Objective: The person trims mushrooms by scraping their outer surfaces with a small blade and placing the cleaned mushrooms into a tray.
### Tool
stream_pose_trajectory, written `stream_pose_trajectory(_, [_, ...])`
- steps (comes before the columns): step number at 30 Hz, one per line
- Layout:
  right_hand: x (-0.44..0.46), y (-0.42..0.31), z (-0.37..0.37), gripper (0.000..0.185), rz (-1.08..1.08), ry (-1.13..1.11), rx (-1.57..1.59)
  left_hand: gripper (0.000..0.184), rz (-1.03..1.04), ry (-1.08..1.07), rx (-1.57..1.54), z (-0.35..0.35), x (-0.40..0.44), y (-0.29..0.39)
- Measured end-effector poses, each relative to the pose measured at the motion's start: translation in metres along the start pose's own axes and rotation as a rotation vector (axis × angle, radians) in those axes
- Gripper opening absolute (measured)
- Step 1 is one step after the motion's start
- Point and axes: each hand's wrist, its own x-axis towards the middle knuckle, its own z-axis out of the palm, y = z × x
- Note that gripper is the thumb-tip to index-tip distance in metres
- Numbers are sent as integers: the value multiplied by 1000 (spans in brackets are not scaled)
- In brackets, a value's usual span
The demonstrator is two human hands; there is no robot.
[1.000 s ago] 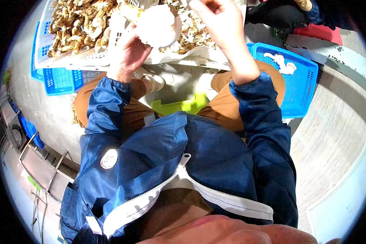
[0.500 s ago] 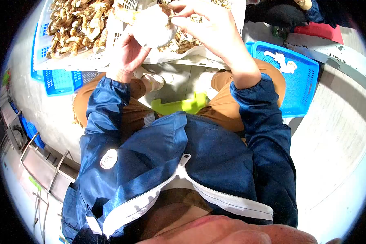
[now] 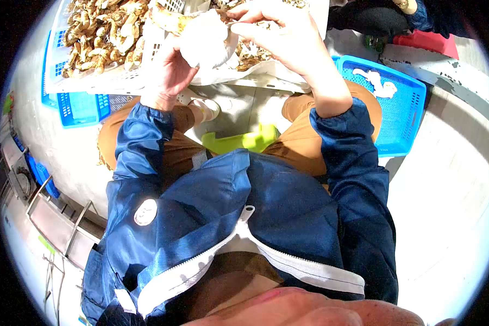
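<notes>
A big mushroom [image 3: 205,42] with a pale, rounded cap and a brownish stalk is in my left hand [image 3: 171,70], whose fingers are partly hidden behind it. My right hand [image 3: 269,24] pinches close to the upper right edge of the cap; whatever is between the fingertips is too small to make out. Under both hands lies a white perforated tray [image 3: 106,84]. Brown-tipped mushrooms [image 3: 106,35] are heaped on its left side, and smaller brownish-white bits lie behind the hands.
To my right, a blue basket [image 3: 399,127] holds a few white pieces [image 3: 377,82]. Another blue basket [image 3: 84,111] sits below the tray on the left. A lime-green plastic piece [image 3: 242,141] lies between my legs. Another person's arm [image 3: 406,6] shows at the upper right, by a red object [image 3: 426,42].
My right hand has pulled slightly right from the cap's edge. The mushroom has turned a little in my left hand, showing more of its white cap.
</notes>
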Motion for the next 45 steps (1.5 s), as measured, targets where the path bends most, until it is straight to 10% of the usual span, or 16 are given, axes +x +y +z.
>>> stream_pose_trajectory(6, [2,15,7,11,-291,123,-371,54,-35,-445,-218,-47,19,-4])
stream_pose_trajectory(12, [5,20,3,9,-87,243,-247,42,6,-363,-176,-37,13,2])
stream_pose_trajectory(17, [10,29,1,9,-212,261,-200,43,430,-34,437,20,2,13])
stream_pose_trajectory(26, [6,20,11,12,-38,148,-138,53,1103,-127,1507,39,1,25])
stream_pose_trajectory(45, [5,28,15,11,91,267,-64,50,1213,-43,1614,41,0,13])
